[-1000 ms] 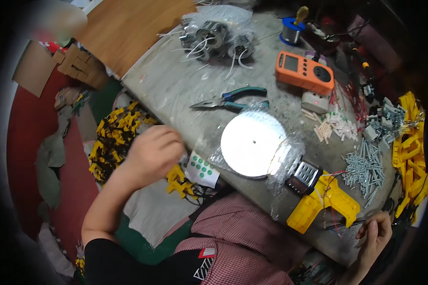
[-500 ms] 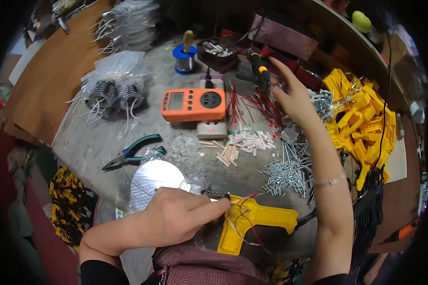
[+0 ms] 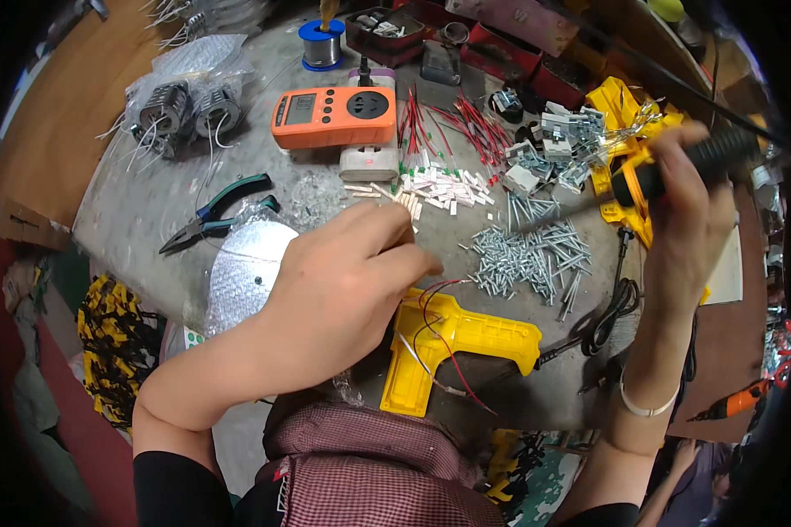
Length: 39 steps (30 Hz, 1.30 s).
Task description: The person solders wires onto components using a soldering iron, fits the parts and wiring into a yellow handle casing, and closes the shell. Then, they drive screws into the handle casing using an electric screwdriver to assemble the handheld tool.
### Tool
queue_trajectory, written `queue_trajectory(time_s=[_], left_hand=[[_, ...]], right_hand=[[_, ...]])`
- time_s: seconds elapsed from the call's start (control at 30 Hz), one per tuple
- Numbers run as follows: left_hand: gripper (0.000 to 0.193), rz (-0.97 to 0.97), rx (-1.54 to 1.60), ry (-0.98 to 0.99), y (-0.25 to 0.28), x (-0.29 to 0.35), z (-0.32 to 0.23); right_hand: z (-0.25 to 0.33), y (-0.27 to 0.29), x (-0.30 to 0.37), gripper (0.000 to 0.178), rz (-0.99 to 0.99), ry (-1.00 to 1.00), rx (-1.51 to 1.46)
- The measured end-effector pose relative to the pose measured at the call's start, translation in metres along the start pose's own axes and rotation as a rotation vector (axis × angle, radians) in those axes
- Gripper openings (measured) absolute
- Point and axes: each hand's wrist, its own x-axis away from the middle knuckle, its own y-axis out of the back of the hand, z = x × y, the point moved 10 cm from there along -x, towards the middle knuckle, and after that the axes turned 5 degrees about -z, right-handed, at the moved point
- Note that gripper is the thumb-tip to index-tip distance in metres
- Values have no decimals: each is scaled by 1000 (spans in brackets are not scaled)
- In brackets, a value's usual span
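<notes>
My right hand (image 3: 681, 189) grips a corded electric screwdriver (image 3: 642, 180), black with yellow-orange bands. Its thin shaft, blurred by motion, points left over the screws. Fingers curled, my left hand (image 3: 347, 281) hovers by the top of a yellow pistol-shaped plastic housing half (image 3: 453, 338); anything between its fingertips is hidden. The housing lies hollow side up at the table's near edge, with red, black and white wires (image 3: 453, 358) across it. A black cable leads from its handle end. Loose silver screws (image 3: 527, 263) lie just beyond it.
Beyond my left hand are an orange meter (image 3: 334, 116), white ceramic pieces (image 3: 448, 189) and red wires (image 3: 470, 127). Pliers (image 3: 215, 215) and a silver foil disc (image 3: 246, 263) lie left. Metal parts (image 3: 554, 140) and more yellow housings (image 3: 620, 101) sit at the back right.
My right hand has taken hold of the screwdriver and brought it right and nearer to me. My left hand has risen from the housing's top edge. The whole view has shifted.
</notes>
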Motion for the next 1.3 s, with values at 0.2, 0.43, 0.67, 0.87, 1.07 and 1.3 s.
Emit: queue_trajectory(time_s=[0.2,0.43,0.67,0.87,1.07,1.3], left_hand=[[19,1,-43,-32,-17,-6,-1],[18,-18,-50,-14,-20,-6,1],[18,-12,-68,-1,-21,-7,5],[17,5,-66,7,-26,-7,7],[17,9,-67,-5,-25,-6,7],[18,24,-77,-3,-27,-4,7]], right_hand=[[-12,13,43,25,86,-342,-70],[-27,5,48,22,134,-346,-120],[-29,4,49,23,121,-360,-76],[-30,3,48,22,126,-362,-77],[-30,1,47,24,140,-352,-88],[-28,1,48,23,133,-344,-101]])
